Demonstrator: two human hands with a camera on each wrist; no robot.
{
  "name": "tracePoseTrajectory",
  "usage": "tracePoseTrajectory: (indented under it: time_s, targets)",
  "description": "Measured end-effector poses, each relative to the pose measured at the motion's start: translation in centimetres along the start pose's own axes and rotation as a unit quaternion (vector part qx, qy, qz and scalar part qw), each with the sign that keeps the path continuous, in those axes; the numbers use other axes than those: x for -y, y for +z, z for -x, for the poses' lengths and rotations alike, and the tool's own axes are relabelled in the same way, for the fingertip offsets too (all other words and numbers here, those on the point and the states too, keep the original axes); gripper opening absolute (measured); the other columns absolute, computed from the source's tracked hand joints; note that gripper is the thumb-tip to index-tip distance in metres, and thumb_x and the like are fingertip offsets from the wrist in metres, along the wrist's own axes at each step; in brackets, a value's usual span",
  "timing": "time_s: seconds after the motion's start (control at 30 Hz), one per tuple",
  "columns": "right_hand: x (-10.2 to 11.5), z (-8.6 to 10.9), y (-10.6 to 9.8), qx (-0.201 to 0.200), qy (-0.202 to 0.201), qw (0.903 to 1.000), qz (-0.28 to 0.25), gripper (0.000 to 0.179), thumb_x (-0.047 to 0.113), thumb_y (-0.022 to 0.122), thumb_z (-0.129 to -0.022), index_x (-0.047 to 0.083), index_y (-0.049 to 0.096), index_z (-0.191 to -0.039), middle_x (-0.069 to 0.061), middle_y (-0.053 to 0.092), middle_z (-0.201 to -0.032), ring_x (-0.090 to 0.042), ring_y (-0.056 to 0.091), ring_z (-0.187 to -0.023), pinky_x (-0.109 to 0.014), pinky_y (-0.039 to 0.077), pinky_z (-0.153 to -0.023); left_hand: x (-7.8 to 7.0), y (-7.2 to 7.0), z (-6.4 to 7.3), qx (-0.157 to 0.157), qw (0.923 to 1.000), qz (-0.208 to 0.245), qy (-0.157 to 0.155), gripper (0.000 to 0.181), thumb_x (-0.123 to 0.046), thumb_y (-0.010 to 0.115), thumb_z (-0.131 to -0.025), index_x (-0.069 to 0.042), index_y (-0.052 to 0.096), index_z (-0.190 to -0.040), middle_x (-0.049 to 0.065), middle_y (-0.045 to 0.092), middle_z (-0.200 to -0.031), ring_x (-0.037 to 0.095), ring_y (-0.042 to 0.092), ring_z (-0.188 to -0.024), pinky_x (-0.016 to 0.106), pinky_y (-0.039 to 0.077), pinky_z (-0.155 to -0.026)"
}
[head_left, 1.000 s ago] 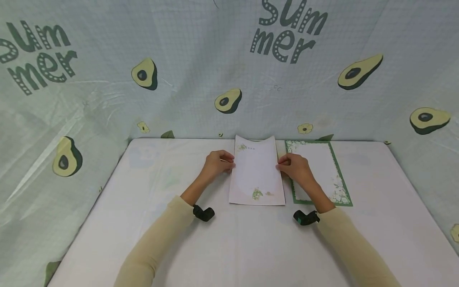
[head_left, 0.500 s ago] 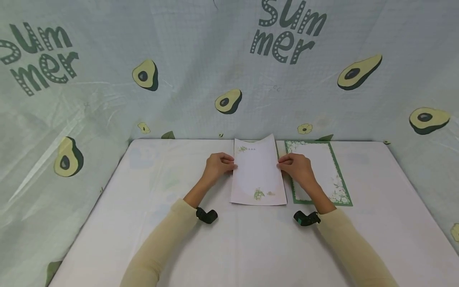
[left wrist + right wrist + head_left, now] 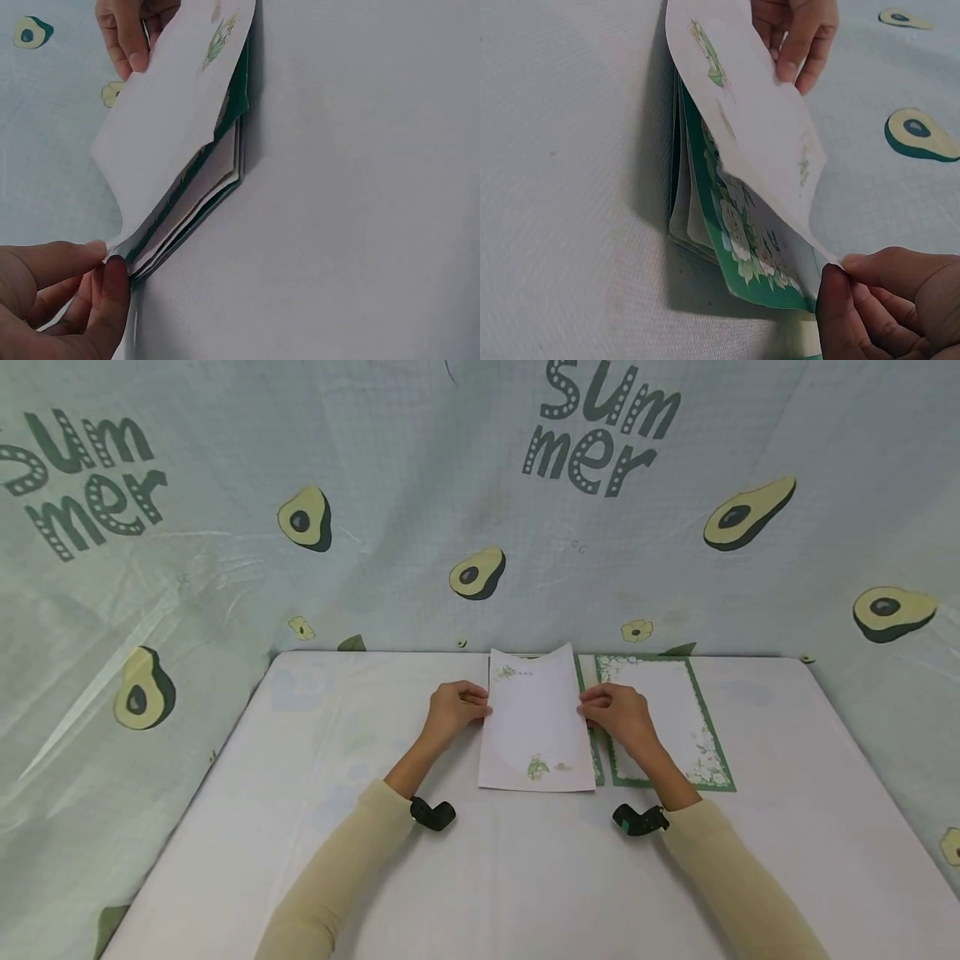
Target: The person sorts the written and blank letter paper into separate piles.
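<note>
A pale pink sheet of letter paper (image 3: 536,727) with small printed flowers hangs between both hands, its far edge curving upward at the corners. My left hand (image 3: 453,710) pinches its left edge between thumb and fingers, and my right hand (image 3: 617,710) pinches the right edge. Under it lies a stack of several sheets, seen fanned apart in the left wrist view. The topmost of these is a green-bordered sheet (image 3: 742,274) with white printed flowers, mostly hidden by the pink one. Fingertips of the left hand (image 3: 75,300) are right at the stack's corner.
Another green-bordered flower sheet (image 3: 667,718) lies flat to the right, partly beneath the right wrist. A white cloth (image 3: 487,877) covers the table. Behind it hangs a pale curtain (image 3: 390,485) printed with avocados.
The pink sheet has shifted slightly left, and the green border of the sheet beneath now shows along its right side. Both hands keep their pinch.
</note>
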State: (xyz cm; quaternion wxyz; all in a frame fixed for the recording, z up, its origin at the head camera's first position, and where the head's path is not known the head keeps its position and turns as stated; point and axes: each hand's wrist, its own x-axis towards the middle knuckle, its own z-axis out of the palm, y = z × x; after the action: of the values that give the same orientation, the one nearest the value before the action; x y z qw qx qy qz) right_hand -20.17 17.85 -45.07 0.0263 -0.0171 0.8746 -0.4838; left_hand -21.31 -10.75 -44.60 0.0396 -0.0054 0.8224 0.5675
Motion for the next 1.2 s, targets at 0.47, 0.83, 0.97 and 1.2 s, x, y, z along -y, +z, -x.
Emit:
tracePoseTrajectory:
  time_s: [0.47, 0.83, 0.97, 1.2]
  targets:
    - [-0.7, 0.2, -0.1, -0.011, -0.001, 0.9999, -0.011, 0.024, 0.014, 0.072, -0.096, -0.002, 0.072, -0.115, -0.018, 0.076, -0.103, -0.023, 0.075, -0.086, -0.026, 0.062, -0.072, 0.5, 0.4, -0.2, -0.009, 0.9996, 0.022, -0.016, 0.021, 0.000, 0.080, -0.086, 0.003, 0.075, -0.106, 0.015, 0.076, -0.096, 0.019, 0.074, -0.083, 0.027, 0.062, -0.077]
    - [-0.4, 0.3, 0.0, -0.031, -0.013, 0.9989, -0.031, 0.026, 0.019, 0.073, -0.096, 0.002, 0.073, -0.116, -0.017, 0.076, -0.103, -0.026, 0.075, -0.088, -0.024, 0.058, -0.070, 0.8, -0.2, -0.1, -0.025, 0.9900, 0.133, -0.040, 0.023, 0.004, 0.078, -0.086, 0.008, 0.074, -0.108, 0.019, 0.076, -0.098, 0.017, 0.075, -0.084, 0.028, 0.063, -0.077]
    - [-0.4, 0.2, 0.0, -0.032, -0.013, 0.9984, -0.044, 0.028, 0.020, 0.073, -0.097, 0.001, 0.072, -0.117, -0.017, 0.076, -0.104, -0.026, 0.074, -0.090, -0.023, 0.058, -0.071, 0.8, -0.3, -0.2, -0.027, 0.9854, 0.164, -0.039, 0.025, 0.004, 0.079, -0.086, 0.009, 0.074, -0.110, 0.020, 0.076, -0.099, 0.016, 0.075, -0.084, 0.030, 0.063, -0.080]
    - [0.1, 0.2, 0.4, -0.040, -0.031, 0.9962, -0.071, 0.027, 0.020, 0.072, -0.097, 0.001, 0.072, -0.117, -0.018, 0.075, -0.105, -0.014, 0.073, -0.084, -0.020, 0.060, -0.072, 0.3, -0.7, 0.2, -0.031, 0.9790, 0.199, -0.031, 0.026, 0.006, 0.075, -0.088, 0.013, 0.071, -0.112, 0.026, 0.074, -0.105, 0.023, 0.075, -0.093, 0.033, 0.062, -0.084]
